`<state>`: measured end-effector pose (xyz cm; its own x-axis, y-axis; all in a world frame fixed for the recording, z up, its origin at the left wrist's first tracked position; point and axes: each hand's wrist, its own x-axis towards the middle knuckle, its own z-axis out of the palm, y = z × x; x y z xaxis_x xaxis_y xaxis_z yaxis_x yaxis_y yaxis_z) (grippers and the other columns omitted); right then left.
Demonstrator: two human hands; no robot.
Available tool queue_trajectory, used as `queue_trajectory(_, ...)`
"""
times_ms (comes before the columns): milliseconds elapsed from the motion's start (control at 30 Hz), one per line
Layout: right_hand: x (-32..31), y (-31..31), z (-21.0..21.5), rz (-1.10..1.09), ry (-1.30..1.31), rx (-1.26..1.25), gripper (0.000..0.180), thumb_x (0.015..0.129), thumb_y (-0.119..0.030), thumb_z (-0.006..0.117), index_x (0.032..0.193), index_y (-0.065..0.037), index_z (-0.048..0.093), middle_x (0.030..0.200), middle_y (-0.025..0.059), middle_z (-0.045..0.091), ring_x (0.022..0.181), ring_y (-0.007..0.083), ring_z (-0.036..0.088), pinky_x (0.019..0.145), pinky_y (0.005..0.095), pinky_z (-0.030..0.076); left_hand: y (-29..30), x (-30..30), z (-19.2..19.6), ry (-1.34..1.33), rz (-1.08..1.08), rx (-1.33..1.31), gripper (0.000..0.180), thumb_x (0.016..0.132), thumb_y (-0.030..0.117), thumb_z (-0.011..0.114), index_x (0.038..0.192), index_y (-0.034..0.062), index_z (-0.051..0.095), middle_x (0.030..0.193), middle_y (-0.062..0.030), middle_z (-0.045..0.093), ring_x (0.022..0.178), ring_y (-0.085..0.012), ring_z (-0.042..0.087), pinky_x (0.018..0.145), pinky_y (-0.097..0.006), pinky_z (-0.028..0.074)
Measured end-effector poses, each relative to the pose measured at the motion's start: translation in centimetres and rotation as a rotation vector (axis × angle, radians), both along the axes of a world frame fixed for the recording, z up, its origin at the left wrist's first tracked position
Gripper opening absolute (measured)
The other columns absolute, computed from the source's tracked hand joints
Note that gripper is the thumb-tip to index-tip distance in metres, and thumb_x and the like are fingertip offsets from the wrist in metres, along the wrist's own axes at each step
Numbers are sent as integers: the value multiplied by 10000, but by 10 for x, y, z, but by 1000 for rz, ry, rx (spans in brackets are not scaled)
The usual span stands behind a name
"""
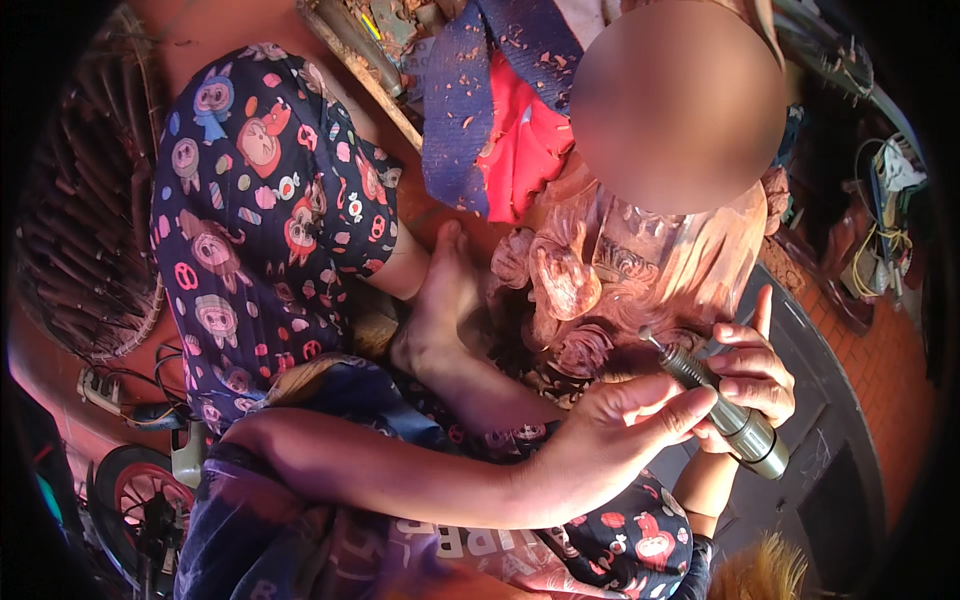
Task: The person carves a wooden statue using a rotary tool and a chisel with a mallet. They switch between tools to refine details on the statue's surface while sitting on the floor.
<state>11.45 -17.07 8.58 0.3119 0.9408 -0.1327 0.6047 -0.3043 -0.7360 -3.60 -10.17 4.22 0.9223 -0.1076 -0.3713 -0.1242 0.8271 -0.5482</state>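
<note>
A metal rotary handpiece with a small round burr at its tip is held between my two hands, the tip pointing up and to the left. My left hand pinches its spring-ribbed neck with thumb and fingers. My right hand wraps its fingers round the barrel from the far side, one finger sticking up. Just beyond the burr stands a reddish-brown wood carving with scrolls and rounded flower shapes. The burr appears apart from the wood. A round blurred patch hides the carving's upper part.
A dark round board lies under the carving on the right. Red and navy cloth with wood chips is beyond my bare foot. A wooden tray stands at the top, a basket of sticks at left, cables far right.
</note>
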Motion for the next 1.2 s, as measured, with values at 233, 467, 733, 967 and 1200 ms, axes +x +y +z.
queue_trajectory(233, -14, 9, -4, -97, -56, -52, 317, 625, -349, 794, 728, -122, 599, 670, 44, 631, 808, 252, 649, 1040, 589, 197, -18, -3, -4, -50, 127, -50, 226, 937, 123, 449, 1106, 36, 571, 1033, 6, 543, 979, -88, 495, 875, -288, 443)
queue_trajectory(467, -19, 13, 7, -95, -111, -25, 353, 633, -346, 789, 738, -82, 580, 670, 91, 615, 850, 298, 639, 1014, 653, 159, 4, -8, -2, -114, -39, -9, 206, 945, 162, 448, 1050, 33, 571, 963, 16, 551, 940, -60, 483, 858, -268, 415)
queue_trajectory(733, 4, 18, 5, 143, 45, -121, 334, 629, -203, 743, 850, 8, 607, 799, 194, 637, 997, 402, 575, 992, 637, 227, 6, -5, -7, -77, -56, 116, 315, 928, 312, 475, 898, 16, 579, 840, -13, 571, 862, -84, 558, 840, -257, 449)
queue_trajectory(967, 13, 4, 3, 195, -58, -137, 355, 663, -297, 728, 811, -37, 537, 841, 179, 645, 1039, 385, 555, 1031, 652, 30, -9, 0, -5, -58, -64, 149, 305, 922, 333, 483, 870, 50, 586, 836, 4, 572, 865, -69, 544, 863, -259, 437)
queue_trajectory(1200, 15, 7, -2, 150, 85, -52, 307, 611, -177, 758, 824, -6, 620, 810, 202, 658, 1005, 380, 583, 1029, 578, 190, -15, 6, -4, -59, -7, 156, 303, 920, 346, 479, 938, 62, 582, 876, 1, 592, 883, -65, 549, 867, -266, 436)
